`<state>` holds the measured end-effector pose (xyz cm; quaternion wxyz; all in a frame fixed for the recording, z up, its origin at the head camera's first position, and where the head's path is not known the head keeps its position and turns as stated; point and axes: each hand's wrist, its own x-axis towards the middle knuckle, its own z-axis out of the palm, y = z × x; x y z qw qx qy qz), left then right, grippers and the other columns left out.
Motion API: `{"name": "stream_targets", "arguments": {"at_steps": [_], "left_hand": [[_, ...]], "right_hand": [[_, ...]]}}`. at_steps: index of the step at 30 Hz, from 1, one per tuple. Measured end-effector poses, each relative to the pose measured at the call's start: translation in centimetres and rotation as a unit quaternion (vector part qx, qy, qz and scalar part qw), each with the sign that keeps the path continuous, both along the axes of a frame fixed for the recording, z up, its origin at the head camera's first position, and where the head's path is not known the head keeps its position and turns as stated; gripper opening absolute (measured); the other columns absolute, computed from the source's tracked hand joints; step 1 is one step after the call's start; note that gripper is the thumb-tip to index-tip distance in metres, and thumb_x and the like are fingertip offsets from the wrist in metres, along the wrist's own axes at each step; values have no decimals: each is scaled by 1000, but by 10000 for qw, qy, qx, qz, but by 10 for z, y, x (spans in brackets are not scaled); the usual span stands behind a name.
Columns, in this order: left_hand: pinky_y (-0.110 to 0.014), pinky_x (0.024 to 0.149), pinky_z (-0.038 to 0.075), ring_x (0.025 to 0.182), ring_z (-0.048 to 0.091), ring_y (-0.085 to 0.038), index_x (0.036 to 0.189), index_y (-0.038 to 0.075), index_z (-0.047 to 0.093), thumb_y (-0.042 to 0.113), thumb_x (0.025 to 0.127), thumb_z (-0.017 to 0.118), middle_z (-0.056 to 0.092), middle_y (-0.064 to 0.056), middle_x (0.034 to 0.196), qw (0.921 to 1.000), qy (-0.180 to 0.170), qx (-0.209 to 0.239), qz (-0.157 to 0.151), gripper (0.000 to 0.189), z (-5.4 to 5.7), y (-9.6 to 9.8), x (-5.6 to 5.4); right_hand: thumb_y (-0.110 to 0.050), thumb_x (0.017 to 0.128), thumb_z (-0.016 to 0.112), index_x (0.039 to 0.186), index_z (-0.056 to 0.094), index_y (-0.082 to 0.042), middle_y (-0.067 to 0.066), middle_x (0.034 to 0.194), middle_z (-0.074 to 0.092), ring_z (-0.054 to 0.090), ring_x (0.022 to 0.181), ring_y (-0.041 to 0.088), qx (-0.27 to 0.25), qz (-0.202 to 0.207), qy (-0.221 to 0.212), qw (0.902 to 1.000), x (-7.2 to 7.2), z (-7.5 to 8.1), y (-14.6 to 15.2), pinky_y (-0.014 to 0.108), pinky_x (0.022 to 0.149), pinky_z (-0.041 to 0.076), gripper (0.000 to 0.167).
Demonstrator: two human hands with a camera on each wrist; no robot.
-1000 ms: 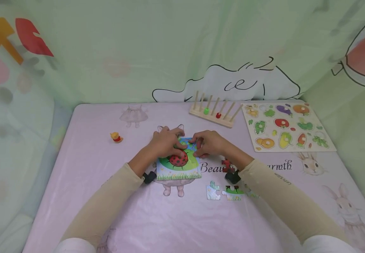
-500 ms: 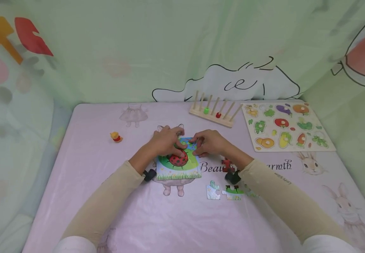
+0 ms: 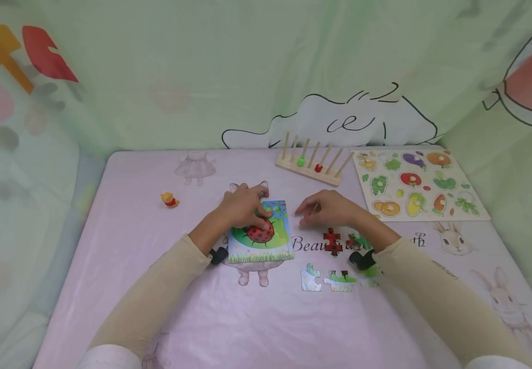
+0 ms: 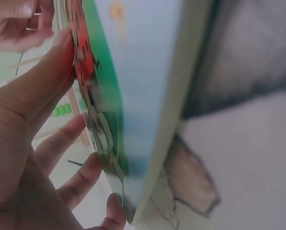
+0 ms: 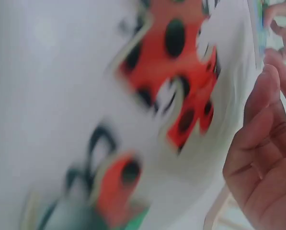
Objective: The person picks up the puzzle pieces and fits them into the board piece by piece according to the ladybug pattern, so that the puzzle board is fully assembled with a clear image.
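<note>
A ladybug jigsaw puzzle board (image 3: 261,253) lies on the pink tablecloth in the head view. My left hand (image 3: 243,207) rests over its upper left part, thumb on the ladybug; in the left wrist view several fingertips (image 4: 92,167) press along the puzzle's face. Just off the board's right edge, my right hand (image 3: 329,209) hovers with loosely bent fingers and nothing between them. Below it lie a red spotted puzzle piece (image 3: 332,242), large in the right wrist view, and a green and red piece (image 3: 359,242), partly hidden by the wrist.
Nearer me are a pale puzzle piece (image 3: 311,283), a green-edged piece (image 3: 340,283) and another piece (image 3: 370,279) by the right sleeve. Farther back stand a wooden peg rack (image 3: 309,171) and a vegetable board (image 3: 423,214). A small yellow bear figurine (image 3: 169,200) sits left.
My right hand has left the puzzle's upper right edge and moved right, uncovering that corner and the loose pieces beneath the wrist. My left hand stays in place.
</note>
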<state>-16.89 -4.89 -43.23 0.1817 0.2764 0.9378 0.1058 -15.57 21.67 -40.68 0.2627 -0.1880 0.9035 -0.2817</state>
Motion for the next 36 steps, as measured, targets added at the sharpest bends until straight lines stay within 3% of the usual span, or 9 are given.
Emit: {"name": "stream_targets", "arguments": {"at_steps": [9, 17, 25, 30, 36], "left_hand": [[-59, 95, 45, 123, 44, -23, 118, 43, 74, 59, 81, 79, 45, 13, 152, 10000, -62, 67, 19, 40, 0, -1, 0], [-61, 95, 45, 123, 44, -25, 118, 43, 74, 59, 81, 79, 45, 13, 152, 9999, -81, 122, -7, 40, -1, -2, -1], [-62, 96, 45, 125, 45, -28, 118, 43, 74, 60, 82, 77, 45, 12, 153, 9998, 35, 161, -102, 40, -7, -5, -2], [-57, 95, 44, 124, 45, -30, 119, 42, 74, 60, 90, 68, 43, 12, 155, 9993, 31, 274, -238, 34, -8, -10, 0], [-55, 98, 40, 127, 43, -33, 127, 43, 69, 36, 103, 60, 39, 9, 160, 9979, -145, 478, -414, 27, -3, -18, 0]], "right_hand": [[-27, 79, 89, 98, 76, -21, -3, 91, 68, 58, 84, 17, 807, 78, -42, 9967, 10, 1, 36, 32, 78, 49, 23], [-20, 74, 93, 99, 74, -25, -1, 89, 64, 55, 84, 19, 775, 159, 37, 9969, 18, -4, 53, 31, 73, 48, 32], [-17, 76, 91, 97, 75, -23, -2, 86, 65, 56, 84, 18, 698, 161, 81, 9974, 18, -6, 53, 32, 76, 50, 27], [-16, 79, 89, 100, 74, -20, -2, 88, 65, 56, 85, 18, 684, 191, -36, 9975, 18, -5, 53, 31, 76, 51, 26], [-15, 82, 86, 102, 73, -21, -3, 88, 64, 56, 86, 18, 721, 192, 58, 9972, 18, -6, 56, 32, 77, 50, 25]]}}
